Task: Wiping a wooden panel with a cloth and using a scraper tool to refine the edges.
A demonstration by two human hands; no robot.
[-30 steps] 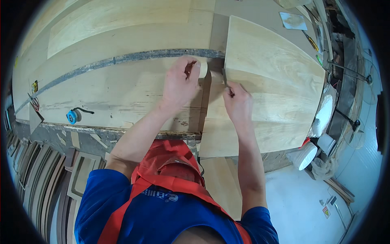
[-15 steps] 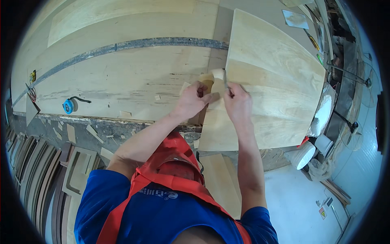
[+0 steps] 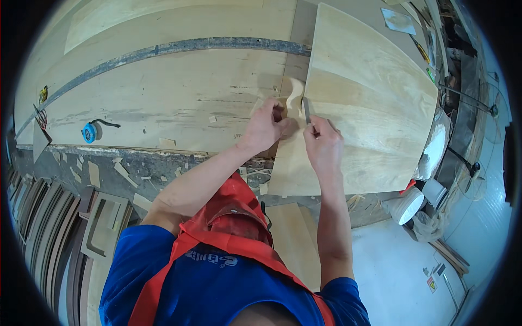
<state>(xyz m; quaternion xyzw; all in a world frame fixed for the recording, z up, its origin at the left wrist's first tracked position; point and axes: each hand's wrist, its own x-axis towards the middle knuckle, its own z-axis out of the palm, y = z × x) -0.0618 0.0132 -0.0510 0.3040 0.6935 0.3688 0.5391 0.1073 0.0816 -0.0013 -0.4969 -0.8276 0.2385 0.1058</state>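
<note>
A large pale wooden panel [image 3: 375, 114] lies on the right part of the workbench. At its left edge my right hand [image 3: 325, 144] is closed around a thin grey metal blade [image 3: 306, 111], whose handle is hidden in the fingers. The blade points away from me along that edge. My left hand [image 3: 265, 129] is just left of it, fingers curled in a pinch on a thin, wavy wood-coloured strip [image 3: 295, 93]. The strip curls up beside the blade, and its lower end is hidden by the fingers.
Left on the bench lies a blue tape measure [image 3: 90, 132]. A long dark metal strip [image 3: 217, 43] crosses the bench beyond my hands. Offcuts [image 3: 124, 173] litter the near ledge. Trim lengths [image 3: 41, 223] stand at lower left; a white bucket [image 3: 405, 206] stands at right.
The right hand and blade have come slightly nearer to me along the panel edge. More of the curled strip shows beyond the left fingers. The whole view has shifted a little.
</note>
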